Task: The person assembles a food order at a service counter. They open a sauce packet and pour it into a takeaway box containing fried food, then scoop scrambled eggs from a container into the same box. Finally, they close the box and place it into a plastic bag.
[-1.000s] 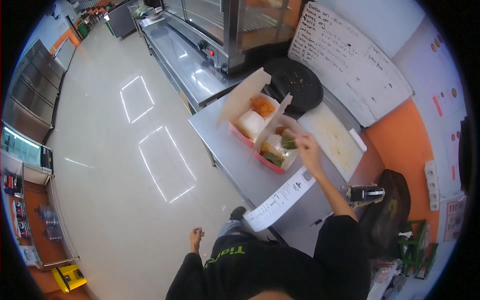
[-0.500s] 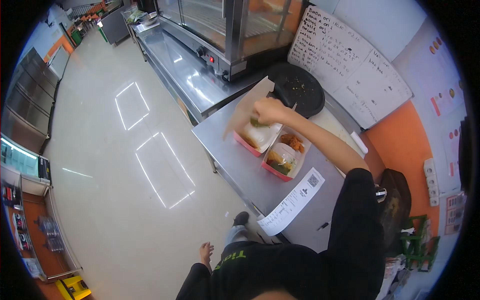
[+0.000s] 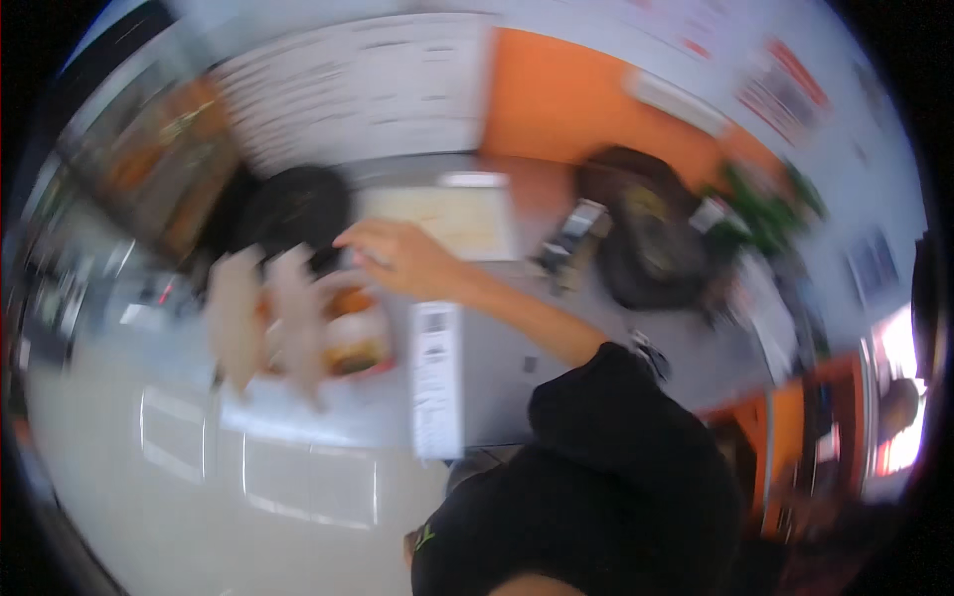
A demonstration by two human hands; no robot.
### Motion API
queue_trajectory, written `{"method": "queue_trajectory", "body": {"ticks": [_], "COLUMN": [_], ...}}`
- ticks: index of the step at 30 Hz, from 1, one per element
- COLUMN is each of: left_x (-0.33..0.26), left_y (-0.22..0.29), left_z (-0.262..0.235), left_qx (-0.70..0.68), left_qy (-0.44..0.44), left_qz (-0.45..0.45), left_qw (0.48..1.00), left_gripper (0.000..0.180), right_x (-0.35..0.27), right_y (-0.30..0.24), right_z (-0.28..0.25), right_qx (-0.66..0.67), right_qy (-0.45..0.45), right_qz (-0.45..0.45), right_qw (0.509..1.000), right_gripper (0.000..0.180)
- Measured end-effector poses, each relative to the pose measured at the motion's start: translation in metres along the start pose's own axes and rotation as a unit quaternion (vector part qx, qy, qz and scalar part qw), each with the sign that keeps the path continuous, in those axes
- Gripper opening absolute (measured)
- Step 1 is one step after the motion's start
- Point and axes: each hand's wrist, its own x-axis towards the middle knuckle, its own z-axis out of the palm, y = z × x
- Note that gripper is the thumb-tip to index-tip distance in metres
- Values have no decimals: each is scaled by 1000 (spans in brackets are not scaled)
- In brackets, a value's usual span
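The whole view is smeared by motion. My right hand (image 3: 397, 258) reaches out over the steel counter (image 3: 527, 382), its fingers pointing left just above an open food box (image 3: 343, 338). The box holds orange and pale food, and its pale lid flaps (image 3: 263, 313) stand up on the left. The blur hides whether the hand grips anything. A long white paper slip (image 3: 435, 382) lies right of the box and hangs over the counter's near edge. My left hand does not show.
A round black pan (image 3: 298, 204) and a pale cutting board (image 3: 452, 219) sit behind the box. A dark bag (image 3: 651, 238) lies at the right of the counter. Behind it are a whiteboard (image 3: 368, 89) and an orange wall (image 3: 576, 109). Pale floor (image 3: 199, 497) lies lower left.
The view has swung sharply, so the counter now sits in the middle and looks larger. My right hand has drawn back from the box's far flap to its right rear corner.
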Motion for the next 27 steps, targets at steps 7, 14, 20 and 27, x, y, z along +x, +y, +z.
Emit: {"method": "queue_trajectory", "body": {"ticks": [7, 14, 20, 27], "left_x": [-237, -294, -236, -234], "left_y": [314, 355, 366, 384], "left_z": [55, 397, 564, 581], "left_qx": [282, 164, 39, -98], "left_qy": [-278, -392, -170, -214], "left_qz": [300, 460, 487, 385], "left_qw": [868, 780, 856, 892], "left_gripper": [27, 31, 54, 50], "right_x": [-282, -526, -504, -463], "right_y": [15, 84, 163, 198], "right_z": [-278, -455, -363, -376], "right_qx": [-191, -375, -243, -68], "right_qy": [414, 573, 312, 361], "right_qz": [297, 373, 486, 713], "right_qw": [839, 627, 780, 598], "right_gripper": [16, 14, 48, 47]}}
